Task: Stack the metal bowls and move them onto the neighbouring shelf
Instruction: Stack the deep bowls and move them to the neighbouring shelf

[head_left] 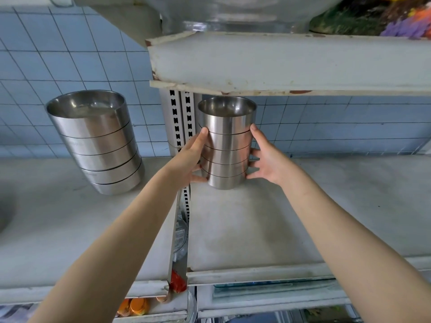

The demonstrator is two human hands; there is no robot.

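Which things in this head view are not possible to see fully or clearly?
1. Head view: colourful object, cut off by the top edge.
2. Head view: orange items, mostly hidden by the left shelf above them.
3. Head view: held stack between left hand and right hand; whether it touches the right shelf is unclear.

A wall (70, 54) of pale blue tiles with dark grout runs behind two worn white shelves, the left shelf (46, 229) and the right shelf (256, 229), parted by a slotted upright (180, 117), with a chipped, rust-spotted upper shelf (279, 64) overhead at right, all in soft, even light.
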